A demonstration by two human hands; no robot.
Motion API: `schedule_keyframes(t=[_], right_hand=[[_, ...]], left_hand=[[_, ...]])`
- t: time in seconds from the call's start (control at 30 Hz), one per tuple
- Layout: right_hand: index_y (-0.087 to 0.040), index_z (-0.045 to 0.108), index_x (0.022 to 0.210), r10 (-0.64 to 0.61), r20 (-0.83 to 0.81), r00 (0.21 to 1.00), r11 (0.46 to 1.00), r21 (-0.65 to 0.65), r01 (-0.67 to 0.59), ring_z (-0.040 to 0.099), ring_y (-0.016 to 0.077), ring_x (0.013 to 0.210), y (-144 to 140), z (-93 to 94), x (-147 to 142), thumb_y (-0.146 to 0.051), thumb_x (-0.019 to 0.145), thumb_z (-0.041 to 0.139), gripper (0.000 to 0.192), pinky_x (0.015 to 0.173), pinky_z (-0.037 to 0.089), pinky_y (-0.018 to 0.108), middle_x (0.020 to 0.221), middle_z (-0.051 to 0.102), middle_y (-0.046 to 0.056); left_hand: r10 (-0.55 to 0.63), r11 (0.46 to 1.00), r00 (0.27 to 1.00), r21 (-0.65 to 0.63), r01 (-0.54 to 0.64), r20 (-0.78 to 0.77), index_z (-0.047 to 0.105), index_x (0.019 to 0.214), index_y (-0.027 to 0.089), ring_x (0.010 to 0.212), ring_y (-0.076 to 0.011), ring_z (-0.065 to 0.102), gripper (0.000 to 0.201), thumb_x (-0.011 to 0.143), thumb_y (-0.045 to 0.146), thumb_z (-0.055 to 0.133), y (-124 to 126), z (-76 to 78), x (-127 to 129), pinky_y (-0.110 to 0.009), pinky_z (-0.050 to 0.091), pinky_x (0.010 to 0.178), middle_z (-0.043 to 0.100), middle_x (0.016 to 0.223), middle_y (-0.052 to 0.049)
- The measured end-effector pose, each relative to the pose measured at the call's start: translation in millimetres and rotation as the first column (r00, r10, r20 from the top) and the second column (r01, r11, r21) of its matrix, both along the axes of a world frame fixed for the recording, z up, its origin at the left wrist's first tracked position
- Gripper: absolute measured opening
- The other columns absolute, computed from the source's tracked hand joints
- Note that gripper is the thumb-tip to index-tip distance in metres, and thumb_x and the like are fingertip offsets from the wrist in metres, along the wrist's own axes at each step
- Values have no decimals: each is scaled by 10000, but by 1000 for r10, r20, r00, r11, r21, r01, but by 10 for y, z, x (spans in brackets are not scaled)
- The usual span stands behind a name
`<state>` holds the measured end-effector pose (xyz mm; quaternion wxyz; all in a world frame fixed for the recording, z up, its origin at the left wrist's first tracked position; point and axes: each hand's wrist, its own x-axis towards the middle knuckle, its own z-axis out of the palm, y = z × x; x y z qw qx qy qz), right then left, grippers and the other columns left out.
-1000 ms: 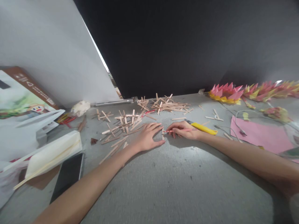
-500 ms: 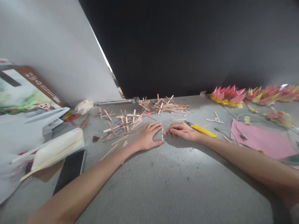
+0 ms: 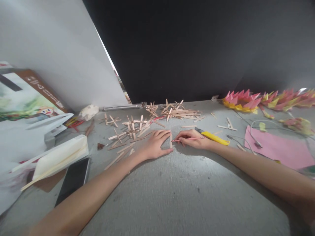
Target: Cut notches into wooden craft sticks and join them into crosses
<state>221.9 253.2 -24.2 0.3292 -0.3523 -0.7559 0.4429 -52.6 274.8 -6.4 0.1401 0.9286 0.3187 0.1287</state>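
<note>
A short wooden craft stick lies upright in view on the grey table. My left hand pins it down, fingertips at its far end and thumb at its near end. In my right hand is a slim pink pencil, held in a writing grip with its tip at the stick's right edge. Just behind that wrist rests a yellow utility knife. Loose craft sticks are scattered to the left of my left hand, some of them joined into crosses.
A larger pile of sticks lies at the back against the dark panel. To the right are pink-and-yellow paper flowers, a pink sheet and a white cable. A phone and an open notebook lie left.
The pencil tip has shifted slightly toward me along the stick's edge, with the right hand barely moving. My left hand stays in place on the stick.
</note>
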Motion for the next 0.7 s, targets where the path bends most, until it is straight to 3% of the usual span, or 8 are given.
schedule_keyframes(t=[0.43, 0.6, 0.7], right_hand=[[-220, 786, 1075, 0, 39, 999, 1000, 16, -1, 650, 166, 688, -37, 74, -2, -301, 1033, 563, 241, 626, 499, 271, 846, 727, 29], [-193, 767, 1061, 23, 42, 999, 1000, 10, -23, 628, 155, 685, -40, 82, -3, -250, 999, 573, 211, 606, 463, 246, 798, 712, 21], [-181, 755, 1051, 35, 25, 999, 999, -12, -35, 624, 152, 692, -47, 96, -8, -231, 989, 572, 199, 618, 459, 244, 803, 712, 24]], left_hand=[[-13, 1000, 1000, 8, 14, -16, 473, 1591, 264, 1495, -367, 392, 782, 957, 712, 571, 4, -22, -9, -546, 312, 1249, 483, 1627, -118], [84, 986, 988, -152, -65, 126, 306, 1663, 318, 1493, -302, 422, 659, 1074, 597, 405, 62, -65, -50, -501, 356, 1227, 507, 1601, -102], [120, 982, 978, -164, -92, 172, 383, 1625, 318, 1486, -296, 438, 618, 1069, 584, 429, 82, -60, -58, -485, 374, 1221, 507, 1589, -109]])
